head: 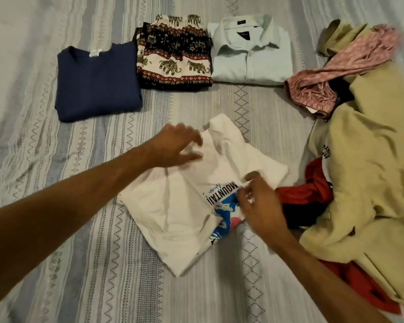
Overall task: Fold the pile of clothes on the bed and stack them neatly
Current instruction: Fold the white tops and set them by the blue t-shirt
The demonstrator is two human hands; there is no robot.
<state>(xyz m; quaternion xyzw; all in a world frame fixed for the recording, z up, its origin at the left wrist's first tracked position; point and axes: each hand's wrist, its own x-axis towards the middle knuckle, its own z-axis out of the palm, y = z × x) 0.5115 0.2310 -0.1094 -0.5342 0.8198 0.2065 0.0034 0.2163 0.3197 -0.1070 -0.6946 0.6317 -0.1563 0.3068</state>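
A white T-shirt (184,206) with a blue and pink print and the word MOUNTAIN lies partly folded in the middle of the bed. My left hand (175,145) hovers over its far left part, fingers spread and holding nothing. My right hand (257,201) rests on the printed area and pinches the white fabric between thumb and fingers. Three folded garments lie in a row at the back: a navy top (98,82), elephant-print trousers (175,54) and a pale blue collared shirt (250,50). The unfolded pile (364,148) lies to the right.
The pile holds a beige garment on top, a pink patterned piece (336,68), red cloth (310,190) and dark items underneath. The bedspread (79,264) is grey-white with zigzag stripes and spreads out to the left and front.
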